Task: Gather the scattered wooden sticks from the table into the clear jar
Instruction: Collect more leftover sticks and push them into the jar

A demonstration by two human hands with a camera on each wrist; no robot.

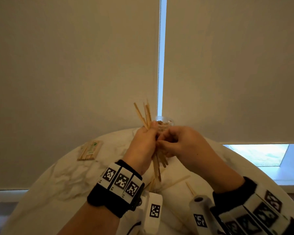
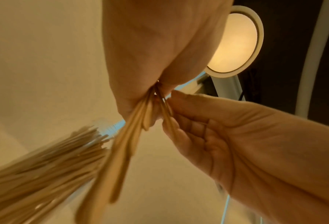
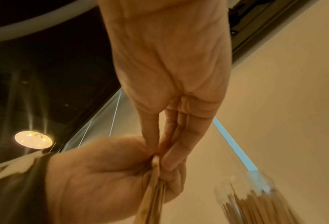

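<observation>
My left hand (image 1: 143, 141) grips a bundle of wooden sticks (image 1: 157, 165) upright above the table; their upper ends fan out over the fist. My right hand (image 1: 168, 143) pinches the same sticks (image 3: 152, 197) from the right, thumb and fingers (image 3: 171, 153) closed on them beside the left hand (image 3: 102, 174). In the left wrist view, the right hand (image 2: 178, 115) meets the bundle (image 2: 125, 144) just under the left palm (image 2: 150, 53). The clear jar (image 1: 165, 122) stands just behind both hands, holding many sticks (image 2: 44, 166). The jar (image 3: 255, 201) shows blurred at the lower right.
Loose sticks (image 1: 176, 181) lie on the round white marble table (image 1: 66, 175) below my hands, one more (image 1: 190, 189) near the right wrist. A wrapped packet of sticks (image 1: 90, 150) lies at the table's left. A roller blind and window sill stand behind.
</observation>
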